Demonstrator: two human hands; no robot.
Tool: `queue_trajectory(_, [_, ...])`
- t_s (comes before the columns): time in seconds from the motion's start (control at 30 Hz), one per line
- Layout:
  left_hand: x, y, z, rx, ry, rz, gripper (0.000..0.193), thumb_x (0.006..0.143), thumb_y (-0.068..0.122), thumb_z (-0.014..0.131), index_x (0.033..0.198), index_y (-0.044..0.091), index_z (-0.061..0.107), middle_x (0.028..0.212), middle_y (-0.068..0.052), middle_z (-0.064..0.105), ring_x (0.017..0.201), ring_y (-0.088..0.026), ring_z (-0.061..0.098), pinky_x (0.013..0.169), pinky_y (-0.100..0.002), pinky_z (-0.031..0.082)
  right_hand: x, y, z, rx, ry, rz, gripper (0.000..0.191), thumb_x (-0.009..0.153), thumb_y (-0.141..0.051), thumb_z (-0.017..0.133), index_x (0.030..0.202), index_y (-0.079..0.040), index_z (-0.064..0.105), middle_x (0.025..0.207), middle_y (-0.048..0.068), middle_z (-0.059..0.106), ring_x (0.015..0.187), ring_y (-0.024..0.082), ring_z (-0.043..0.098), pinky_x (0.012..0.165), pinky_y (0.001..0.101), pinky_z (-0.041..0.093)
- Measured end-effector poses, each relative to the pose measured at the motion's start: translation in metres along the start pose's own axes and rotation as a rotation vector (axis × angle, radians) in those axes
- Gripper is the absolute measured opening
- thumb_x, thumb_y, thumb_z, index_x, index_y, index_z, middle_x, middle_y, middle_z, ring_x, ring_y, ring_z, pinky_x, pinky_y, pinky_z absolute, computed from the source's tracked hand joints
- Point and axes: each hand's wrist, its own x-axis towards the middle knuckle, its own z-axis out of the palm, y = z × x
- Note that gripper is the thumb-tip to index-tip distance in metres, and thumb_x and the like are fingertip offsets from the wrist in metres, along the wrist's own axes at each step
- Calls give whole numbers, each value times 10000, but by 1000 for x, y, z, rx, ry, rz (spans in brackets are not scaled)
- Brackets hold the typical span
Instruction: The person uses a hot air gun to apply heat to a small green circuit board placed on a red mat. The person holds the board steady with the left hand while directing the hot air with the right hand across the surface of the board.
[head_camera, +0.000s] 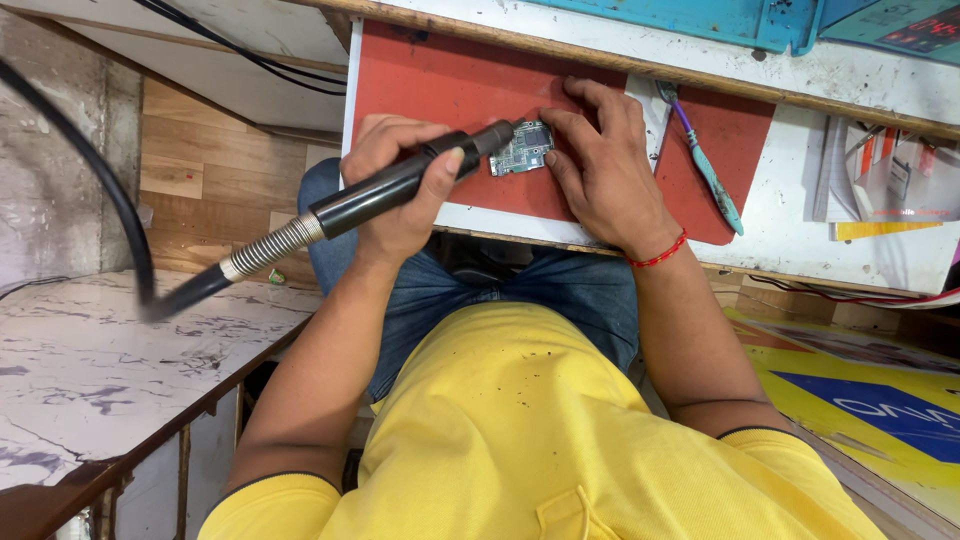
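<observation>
White and worn, the bench (800, 215) carries a red mat (450, 85) that lies against its near edge and reaches almost to the far edge; such a mat probably protects the surface from heat. A second red piece (725, 150) lies just beside it, toward the right. In the left hand (395, 185) the person holds a black hot-air tool (400, 185) with a metal spring collar and a thick black hose (100, 190) that runs off to the left. The fingers are closed around the handle, with the thumb on top, so the nozzle points steady at the work. The right hand (600, 165) rests flat on the mat, and its fingers are spread narrow and press on the edge of a small green circuit board (522, 150), which I think keeps it from sliding under the air stream. This board lies on the red mat, near the middle of the near edge of the bench, just in front of the nozzle; whether the nozzle touches it I cannot tell. A red thread (658, 253) is around the right wrist. A teal brush (705, 165) with a purple neck lies across the second red piece, near the right hand but apart from it.
</observation>
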Motion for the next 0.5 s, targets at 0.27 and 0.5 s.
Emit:
queue_trajectory(0.27, [0,-4,1,-54,-74,50,350,972,400,760,995,54,715,931,-55,739,947,-191,663,848,-315,543,0,0,1,-7,0,13,431,948,-85,744,1367,-76,649,1480,191,477,1323,410,436,1146,495,388])
queue_trajectory(0.5, [-3,-2,4,5,18,-5,358,1000,386,764,1060,38,702,998,-80,708,985,-192,654,898,-329,554,0,-1,0,-9,0,8,423,953,-86,745,1365,-76,649,1481,191,476,1326,411,435,1148,495,388])
